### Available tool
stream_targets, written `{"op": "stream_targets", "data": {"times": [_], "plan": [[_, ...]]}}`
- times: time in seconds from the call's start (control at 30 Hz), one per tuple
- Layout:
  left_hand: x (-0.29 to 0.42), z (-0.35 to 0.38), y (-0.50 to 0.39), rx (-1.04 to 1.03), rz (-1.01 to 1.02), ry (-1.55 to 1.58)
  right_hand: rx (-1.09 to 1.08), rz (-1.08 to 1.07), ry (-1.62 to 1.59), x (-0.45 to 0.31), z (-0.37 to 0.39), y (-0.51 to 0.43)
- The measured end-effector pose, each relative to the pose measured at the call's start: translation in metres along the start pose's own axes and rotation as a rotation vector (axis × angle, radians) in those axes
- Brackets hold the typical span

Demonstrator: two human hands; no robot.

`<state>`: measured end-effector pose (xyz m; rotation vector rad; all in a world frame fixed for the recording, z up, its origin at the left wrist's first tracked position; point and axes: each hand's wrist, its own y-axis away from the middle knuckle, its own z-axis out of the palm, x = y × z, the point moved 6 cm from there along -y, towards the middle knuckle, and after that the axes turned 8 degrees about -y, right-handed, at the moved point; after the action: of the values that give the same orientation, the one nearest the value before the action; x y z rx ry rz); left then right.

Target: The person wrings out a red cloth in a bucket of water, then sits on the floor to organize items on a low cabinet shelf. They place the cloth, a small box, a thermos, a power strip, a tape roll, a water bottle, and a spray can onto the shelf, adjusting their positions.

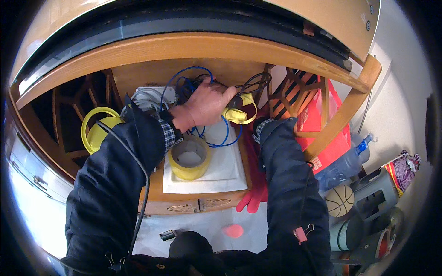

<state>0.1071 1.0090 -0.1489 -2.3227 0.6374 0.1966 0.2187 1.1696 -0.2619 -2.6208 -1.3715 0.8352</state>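
My left hand [205,105] reaches over a tangle of blue cable [188,84] and black cable [257,82], palm down. Its fingertips are hidden, so I cannot tell whether they grip a cable. Right beside its thumb is a yellow object with a thin loop [236,115], touching a dark rounded piece. Below the wrist, a wide roll of yellowish packing tape [190,160] lies flat on a white tray [228,176]. Blue cable loops onto that tray. My right hand is out of sight; its sleeve ends at the plaid cuff near dark red fabric.
Wooden rails [207,46] frame the space above and right. A yellow container [100,129] stands left, grey coiled cable [146,98] behind. Right are a red bag [321,138], a large clear bottle [340,169], a ball [340,200] and a grey stool [376,195]. Red glove fingers [252,201] hang low.
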Motion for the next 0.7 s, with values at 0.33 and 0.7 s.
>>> {"op": "stream_targets", "data": {"times": [0.33, 0.7], "plan": [[0.005, 0.003, -0.007, -0.074, -0.034, -0.078, 0.089, 0.197, 0.169, -0.008, -0.003, 0.030], [0.025, 0.038, -0.024, -0.235, 0.141, -0.183, -0.178, 0.035, 0.602, -0.074, 0.001, 0.121]]}}
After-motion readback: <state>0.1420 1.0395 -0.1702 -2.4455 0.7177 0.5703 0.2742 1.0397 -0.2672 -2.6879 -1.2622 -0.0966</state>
